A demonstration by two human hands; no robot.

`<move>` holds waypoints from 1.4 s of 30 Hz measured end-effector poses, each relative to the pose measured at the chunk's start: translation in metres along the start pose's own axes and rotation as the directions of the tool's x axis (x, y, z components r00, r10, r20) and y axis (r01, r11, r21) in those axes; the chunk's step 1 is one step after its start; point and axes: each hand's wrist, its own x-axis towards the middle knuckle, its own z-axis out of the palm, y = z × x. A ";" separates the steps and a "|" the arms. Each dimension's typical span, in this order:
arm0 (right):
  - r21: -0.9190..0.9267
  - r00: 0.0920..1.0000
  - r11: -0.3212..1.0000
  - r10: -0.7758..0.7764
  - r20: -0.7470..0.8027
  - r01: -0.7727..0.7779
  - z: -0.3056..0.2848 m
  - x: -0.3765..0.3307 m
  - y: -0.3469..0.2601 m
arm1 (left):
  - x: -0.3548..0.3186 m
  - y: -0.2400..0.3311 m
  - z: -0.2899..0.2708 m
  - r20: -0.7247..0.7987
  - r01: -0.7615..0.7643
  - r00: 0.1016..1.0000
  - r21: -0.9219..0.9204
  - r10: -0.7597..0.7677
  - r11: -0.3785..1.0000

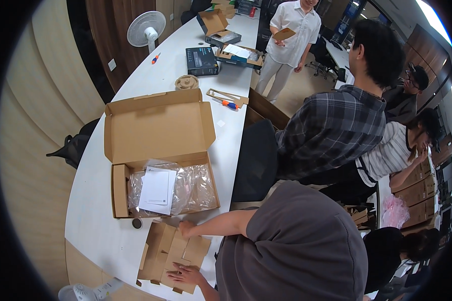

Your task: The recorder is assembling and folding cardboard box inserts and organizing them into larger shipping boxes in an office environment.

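A folded cardboard insert (172,256) is laid flat on the white bench (100,236), just in front of an open cardboard box (158,150) that holds plastic wrap and a white paper sheet (156,190). It is pressed at its far edge by the left hand (187,229), fingers curled, and at its near edge by the right hand (186,275), spread flat. A small dark round piece (137,223) is seen beside the box.

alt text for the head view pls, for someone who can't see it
Two hands, left hand and right hand, press on a folded cardboard insert on a white table, beside an open cardboard box holding plastic bags and a paper sheet.
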 end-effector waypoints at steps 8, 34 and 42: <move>0.044 0.983 0.989 -0.147 0.111 0.143 0.006 0.019 0.016 | 0.007 0.008 -0.017 0.059 0.016 0.998 -0.038 -0.013 0.999; -0.015 0.994 0.999 -0.041 0.103 0.043 -0.012 0.001 -0.006 | 0.019 0.004 0.002 -0.082 -0.080 0.994 -0.080 0.074 0.994; -0.235 0.995 0.972 -0.037 -0.091 0.014 0.063 0.009 0.018 | -0.017 -0.002 0.007 -0.331 -0.159 0.939 -0.184 0.092 0.970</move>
